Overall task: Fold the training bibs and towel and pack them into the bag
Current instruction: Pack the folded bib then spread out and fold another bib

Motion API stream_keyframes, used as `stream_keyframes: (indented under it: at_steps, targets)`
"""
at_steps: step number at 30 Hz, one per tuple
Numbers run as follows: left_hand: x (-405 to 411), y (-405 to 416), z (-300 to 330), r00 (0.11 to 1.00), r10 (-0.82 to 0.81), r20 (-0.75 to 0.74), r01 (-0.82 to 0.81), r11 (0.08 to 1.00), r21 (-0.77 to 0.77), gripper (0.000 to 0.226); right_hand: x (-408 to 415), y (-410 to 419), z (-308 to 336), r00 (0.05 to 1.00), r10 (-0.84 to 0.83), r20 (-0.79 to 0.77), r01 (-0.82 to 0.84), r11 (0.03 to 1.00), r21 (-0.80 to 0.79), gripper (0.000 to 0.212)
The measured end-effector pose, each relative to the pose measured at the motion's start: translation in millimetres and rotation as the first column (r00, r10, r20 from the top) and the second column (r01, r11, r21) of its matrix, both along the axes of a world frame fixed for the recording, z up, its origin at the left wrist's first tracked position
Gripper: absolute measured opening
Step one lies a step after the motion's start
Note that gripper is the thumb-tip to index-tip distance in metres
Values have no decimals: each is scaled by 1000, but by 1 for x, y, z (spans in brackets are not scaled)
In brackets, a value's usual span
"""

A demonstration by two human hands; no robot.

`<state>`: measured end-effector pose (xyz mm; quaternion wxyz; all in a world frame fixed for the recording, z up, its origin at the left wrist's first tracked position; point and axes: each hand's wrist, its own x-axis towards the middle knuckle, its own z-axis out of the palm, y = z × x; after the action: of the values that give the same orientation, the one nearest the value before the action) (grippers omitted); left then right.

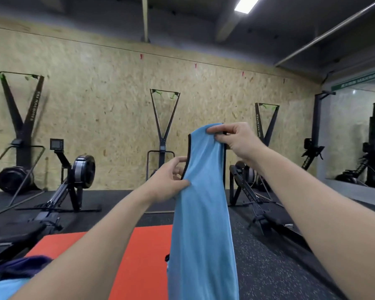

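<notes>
Blue bib [200, 213] held up in the air over the red mat [139, 256]. R hand [236, 141] pinches the top edge, L hand [171, 180] grips the side w/ thumb + fingers. Rowers [74, 180] behind.

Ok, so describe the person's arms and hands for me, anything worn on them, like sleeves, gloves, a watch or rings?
Both forearms are bare as far as the head view shows: no sleeves in sight. The left hand and the right hand wear no gloves, and no watch, wristband or rings show on the visible sides.
</notes>
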<state>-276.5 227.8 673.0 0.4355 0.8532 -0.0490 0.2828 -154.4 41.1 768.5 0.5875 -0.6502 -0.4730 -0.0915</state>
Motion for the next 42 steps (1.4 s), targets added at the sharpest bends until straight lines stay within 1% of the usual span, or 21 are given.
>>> stream_keyframes:
  at_steps: [3, 5, 7, 10, 13, 17, 18, 21, 22, 24, 27, 28, 30, 32, 34, 36, 38, 40, 42]
  targets:
    - [-16, 16, -7, 996, 27, -86, -21, 998, 60, 53, 4, -1, 12, 999, -52, -15, 52, 999, 17, 25]
    - [-26, 27, -13, 990, 52, -131, -42, 996, 75, 45, 8, -5, 18, 995, -101, -16, 101, 995, 15, 26]
    - [-37, 41, -20, 983, 73, -168, -60, 995, 85, 43, 14, -9, 22, 988, -152, -27, 153, 988, 30, 27]
    - [-53, 66, -30, 971, 96, -220, -82, 994, 71, 45, 22, -17, 26, 975, -217, -48, 219, 975, 40, 25]
    - [-70, 84, -29, 961, 171, -218, -137, 977, 163, 50, 29, -21, 29, 961, -272, -60, 275, 960, 57, 24]
    - [-96, 106, -20, 926, 268, -266, -208, 950, 231, 52, 34, -22, 32, 961, -269, -69, 273, 960, 64, 25]
    - [-103, 110, -16, 922, 295, -251, -229, 938, 260, 48, 36, -21, 32, 960, -271, -68, 275, 960, 59, 25]
    - [-121, 122, -3, 917, 358, -174, -297, 906, 301, 26, 40, -17, 31, 958, -283, -47, 285, 958, 36, 29]
    - [-127, 125, 3, 912, 382, -149, -319, 889, 327, 22, 39, -15, 31, 959, -280, -46, 281, 959, 36, 29]
    - [-141, 128, 16, 903, 414, -117, -348, 863, 366, 21, 34, -11, 31, 963, -265, -42, 267, 963, 38, 30]
    - [-161, 130, 38, 881, 461, -105, -393, 838, 377, 12, 27, -7, 27, 974, -219, -50, 221, 974, 41, 31]
    - [-167, 129, 46, 878, 469, -101, -403, 836, 373, 11, 24, -7, 26, 977, -204, -59, 206, 978, 42, 32]
    - [-177, 127, 59, 872, 482, -80, -436, 842, 319, 12, 21, -7, 23, 978, -201, -51, 203, 979, 22, 35]
    - [-185, 125, 72, 859, 512, -25, -488, 833, 261, 7, 16, -9, 22, 980, -198, -29, 198, 980, -22, 39]
    - [-192, 123, 82, 845, 534, 25, -525, 819, 231, 15, 12, -12, 23, 987, -159, -8, 157, 982, -105, 41]
    - [-197, 119, 90, 828, 558, 62, -556, 800, 228, 22, 6, -16, 23, 991, -129, 43, 135, 968, -213, 40]
    - [-203, 114, 95, 823, 560, 98, -565, 789, 241, 16, 1, -18, 23, 984, -127, 121, 158, 944, -288, 40]
    - [-209, 111, 98, 820, 552, 152, -572, 780, 252, 11, -7, -19, 23, 980, -118, 159, 163, 937, -309, 41]
    - [-216, 109, 99, 810, 555, 192, -587, 751, 304, 12, -13, -20, 24, 980, -103, 173, 152, 942, -301, 43]
